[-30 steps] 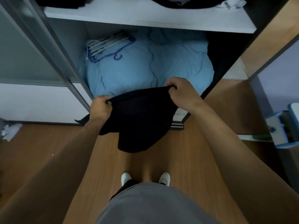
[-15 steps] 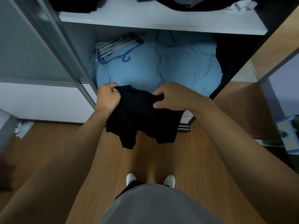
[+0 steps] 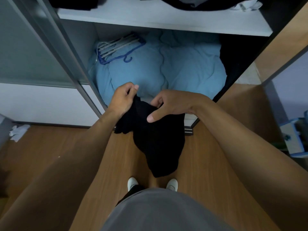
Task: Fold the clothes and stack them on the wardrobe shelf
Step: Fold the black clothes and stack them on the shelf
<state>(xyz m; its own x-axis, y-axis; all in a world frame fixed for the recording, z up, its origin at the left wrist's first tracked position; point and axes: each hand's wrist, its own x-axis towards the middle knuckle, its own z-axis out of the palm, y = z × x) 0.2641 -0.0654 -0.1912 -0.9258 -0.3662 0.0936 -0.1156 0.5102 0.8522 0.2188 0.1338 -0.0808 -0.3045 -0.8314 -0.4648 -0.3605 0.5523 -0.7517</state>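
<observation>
A black garment (image 3: 157, 140) hangs bunched in front of the open wardrobe, its lower end drooping toward my feet. My left hand (image 3: 123, 97) pinches its upper left edge. My right hand (image 3: 168, 104) holds the top of the cloth beside it, fingers curled and thumb pointing down over the fabric. The two hands are close together. The white wardrobe shelf (image 3: 163, 19) runs across the top, with dark clothes (image 3: 200, 4) lying on it, partly cut off by the frame.
A light blue duvet (image 3: 166, 69) fills the wardrobe's lower compartment, with a bundle of hangers (image 3: 116, 47) on it. A sliding door frame (image 3: 66, 55) stands at left. A white cloth (image 3: 18, 131) lies on the wooden floor at left, and blue furniture (image 3: 295, 137) stands at right.
My hands came together from a wide spread, gathering the black garment. It now hangs longer and narrower below them, and my right thumb has come forward over the cloth.
</observation>
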